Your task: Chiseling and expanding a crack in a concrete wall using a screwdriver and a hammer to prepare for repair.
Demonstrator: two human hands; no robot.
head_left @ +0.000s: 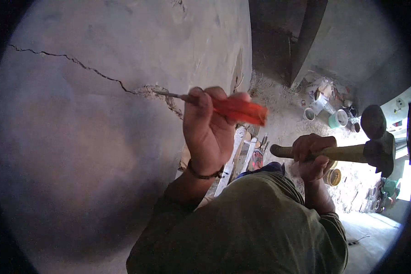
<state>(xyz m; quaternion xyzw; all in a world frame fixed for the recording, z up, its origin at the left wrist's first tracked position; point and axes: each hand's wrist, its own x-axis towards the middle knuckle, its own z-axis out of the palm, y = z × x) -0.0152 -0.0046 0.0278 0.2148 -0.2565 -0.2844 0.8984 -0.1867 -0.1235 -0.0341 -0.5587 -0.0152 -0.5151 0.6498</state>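
My left hand [210, 130] is closed round a screwdriver [242, 109] with an orange-red handle. Its thin metal tip points left and meets the wall [100, 150] at a chipped, rough patch [150, 91]. From that patch a dark, jagged crack [84, 66] runs up and to the left across the grey plaster. Off to the right, my right hand [313, 157] grips the pale wooden handle of a hammer [345, 154]. The dark hammer head is at the right end, apart from the screwdriver.
White-splashed wooden rails, perhaps a ladder [230, 162], stand beneath me by the wall. Down on the littered floor are buckets [338, 118], bags [324, 93] and a yellowish tub [333, 177]. A dark beam [308, 41] slants at the top. Bright light comes in at the right.
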